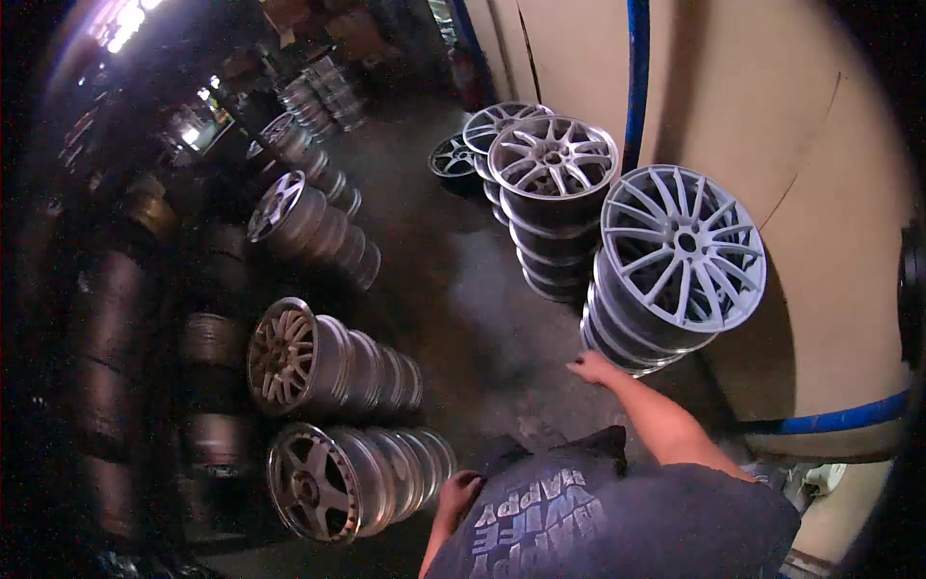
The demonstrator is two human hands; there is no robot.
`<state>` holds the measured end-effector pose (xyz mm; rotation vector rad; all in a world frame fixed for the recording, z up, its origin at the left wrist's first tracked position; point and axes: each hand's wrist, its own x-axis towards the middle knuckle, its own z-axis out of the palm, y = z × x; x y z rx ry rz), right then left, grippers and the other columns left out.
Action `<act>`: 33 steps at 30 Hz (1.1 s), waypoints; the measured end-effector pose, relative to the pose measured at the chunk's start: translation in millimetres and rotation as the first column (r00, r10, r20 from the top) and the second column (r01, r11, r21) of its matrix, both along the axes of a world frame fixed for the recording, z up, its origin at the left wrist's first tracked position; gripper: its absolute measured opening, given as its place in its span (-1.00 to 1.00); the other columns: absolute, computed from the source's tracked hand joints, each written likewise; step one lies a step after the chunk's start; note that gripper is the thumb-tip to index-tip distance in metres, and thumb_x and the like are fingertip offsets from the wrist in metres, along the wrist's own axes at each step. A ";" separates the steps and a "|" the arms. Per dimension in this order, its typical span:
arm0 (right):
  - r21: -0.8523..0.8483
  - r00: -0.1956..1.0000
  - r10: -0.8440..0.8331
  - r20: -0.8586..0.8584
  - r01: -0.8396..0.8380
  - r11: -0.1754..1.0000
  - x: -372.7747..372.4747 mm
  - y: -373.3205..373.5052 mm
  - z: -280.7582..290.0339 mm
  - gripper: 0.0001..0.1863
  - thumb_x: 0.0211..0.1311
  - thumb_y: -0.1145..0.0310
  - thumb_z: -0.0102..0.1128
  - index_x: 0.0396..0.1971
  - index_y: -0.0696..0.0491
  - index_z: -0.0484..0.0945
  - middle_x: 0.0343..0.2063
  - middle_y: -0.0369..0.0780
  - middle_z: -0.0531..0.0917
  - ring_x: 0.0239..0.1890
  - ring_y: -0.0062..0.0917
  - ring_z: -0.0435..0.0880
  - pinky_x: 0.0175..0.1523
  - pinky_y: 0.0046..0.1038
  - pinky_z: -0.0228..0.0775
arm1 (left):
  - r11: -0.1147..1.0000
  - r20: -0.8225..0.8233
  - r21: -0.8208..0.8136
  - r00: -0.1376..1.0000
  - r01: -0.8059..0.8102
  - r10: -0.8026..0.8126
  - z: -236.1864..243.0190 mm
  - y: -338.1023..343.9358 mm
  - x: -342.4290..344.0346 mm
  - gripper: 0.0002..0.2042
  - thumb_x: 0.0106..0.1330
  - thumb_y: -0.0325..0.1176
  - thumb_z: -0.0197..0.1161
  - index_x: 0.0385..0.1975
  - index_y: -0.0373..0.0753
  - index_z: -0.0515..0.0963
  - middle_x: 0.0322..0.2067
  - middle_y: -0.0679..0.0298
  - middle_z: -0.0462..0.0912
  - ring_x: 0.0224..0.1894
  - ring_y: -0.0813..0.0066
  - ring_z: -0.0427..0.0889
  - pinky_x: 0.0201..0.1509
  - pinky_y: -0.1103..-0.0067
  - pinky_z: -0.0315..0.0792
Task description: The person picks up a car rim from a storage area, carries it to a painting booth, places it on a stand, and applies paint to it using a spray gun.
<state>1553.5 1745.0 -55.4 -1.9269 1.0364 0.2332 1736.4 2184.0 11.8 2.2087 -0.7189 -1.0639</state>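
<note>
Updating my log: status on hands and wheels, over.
Right hand looks empty, near pale wheel stack. Left hand beside five-spoke stack, contact unclear. Another stack close beyond the pale one.

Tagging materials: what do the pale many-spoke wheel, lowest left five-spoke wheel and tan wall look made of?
Pale many-spoke wheel: probably metal, seemingly grey-painted; even colour, soft sheen.
Five-spoke wheel: likely metal, polished-looking lip; bright glints.
Tan wall: painted-looking; smooth surface, plaster or board unclear.
</note>
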 end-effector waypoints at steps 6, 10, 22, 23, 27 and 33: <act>-0.111 0.980 0.132 0.147 -0.116 0.987 112.3 -61.5 7.1 -0.43 0.19 -0.05 0.19 -0.02 0.14 0.59 -0.12 0.03 0.67 -0.06 -0.09 0.64 0.04 -0.21 0.46 | 1.000 -0.009 -0.010 1.000 -0.012 0.012 -4.3 -111.0 114.5 -0.79 0.21 -0.38 0.36 -0.20 -0.32 0.66 -0.26 0.13 0.74 -0.20 0.44 0.71 -0.05 0.53 0.52; -0.085 0.973 0.226 0.042 -0.222 0.971 140.0 -82.0 2.3 -0.43 0.19 -0.04 0.18 0.02 0.11 0.58 -0.11 0.03 0.66 -0.04 -0.08 0.63 0.06 -0.22 0.45 | 0.998 0.008 -0.056 0.999 0.034 -0.034 -28.0 -173.5 187.5 -0.78 0.18 -0.39 0.39 -0.22 -0.34 0.65 -0.28 0.14 0.74 -0.23 0.45 0.70 -0.09 0.53 0.52; -0.004 0.607 -0.617 0.501 0.715 0.699 178.2 -268.5 81.5 -0.73 0.29 0.28 0.19 -0.12 0.13 0.63 -0.40 -0.18 0.73 -0.36 -0.54 0.67 -0.19 -0.45 0.49 | 0.889 0.061 -0.183 0.907 0.420 -0.416 18.5 -522.9 375.7 -0.76 0.21 -0.32 0.36 -0.19 -0.32 0.65 -0.25 0.08 0.73 -0.22 0.30 0.72 -0.09 0.47 0.54; -0.017 0.584 -0.640 0.500 0.745 0.666 181.0 -292.6 85.2 -0.72 0.30 0.27 0.20 -0.12 0.14 0.63 -0.42 -0.20 0.72 -0.39 -0.55 0.66 -0.20 -0.48 0.46 | 0.881 0.079 -0.208 0.905 0.425 -0.418 30.8 -552.2 381.4 -0.76 0.22 -0.31 0.36 -0.20 -0.32 0.64 -0.27 0.08 0.73 -0.23 0.32 0.72 -0.10 0.47 0.53; 0.032 0.362 -0.727 0.583 0.884 0.466 186.0 -382.0 110.3 -0.70 0.36 0.30 0.15 -0.06 0.18 0.59 -0.26 -0.21 0.71 -0.20 -0.51 0.66 -0.03 -0.47 0.44 | 0.852 0.090 -0.273 0.894 0.446 -0.439 45.6 -670.6 394.6 -0.76 0.26 -0.29 0.34 -0.24 -0.36 0.64 -0.35 0.10 0.72 -0.28 0.38 0.69 -0.14 0.50 0.51; -0.248 0.290 -0.845 0.448 0.949 0.195 181.2 -497.7 105.3 -0.27 0.34 -0.03 0.08 0.26 0.28 0.30 0.21 0.10 0.43 0.27 -0.12 0.41 0.35 -0.29 0.17 | 0.939 -0.099 -0.261 0.961 0.224 -0.257 28.1 -814.5 403.8 -0.65 0.38 -0.19 0.21 -0.02 -0.35 0.54 -0.18 0.16 0.68 -0.15 0.40 0.66 -0.09 0.52 0.48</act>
